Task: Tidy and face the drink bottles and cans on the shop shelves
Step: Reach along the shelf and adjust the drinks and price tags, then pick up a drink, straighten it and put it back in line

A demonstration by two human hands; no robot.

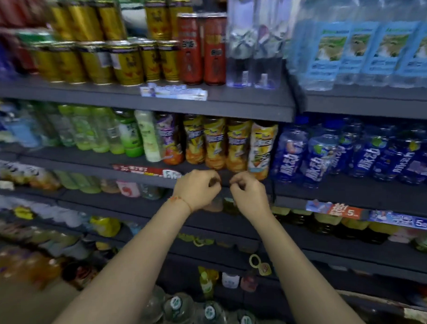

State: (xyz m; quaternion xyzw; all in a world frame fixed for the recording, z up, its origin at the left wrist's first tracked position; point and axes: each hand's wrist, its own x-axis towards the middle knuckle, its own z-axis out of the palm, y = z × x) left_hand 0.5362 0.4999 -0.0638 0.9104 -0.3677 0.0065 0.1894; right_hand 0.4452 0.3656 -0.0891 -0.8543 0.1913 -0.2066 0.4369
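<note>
Blurred shelves (230,105) behind, both hands (196,189) (250,194) curl, seemingly empty, hiding bottles (229,205) below.

The shelf lip (208,183) below the yellow bottles (216,144) is the landmark. Just in front of it both hands, left (196,190) and right (250,194), hang in open aisle air, close together. Above the lip, the yellow bottles stand packed side by side, blue bottles (328,155) crowding their right, green bottles (105,131) further left. A strip of bare board shows left of the lip, before the green bottles.
</note>
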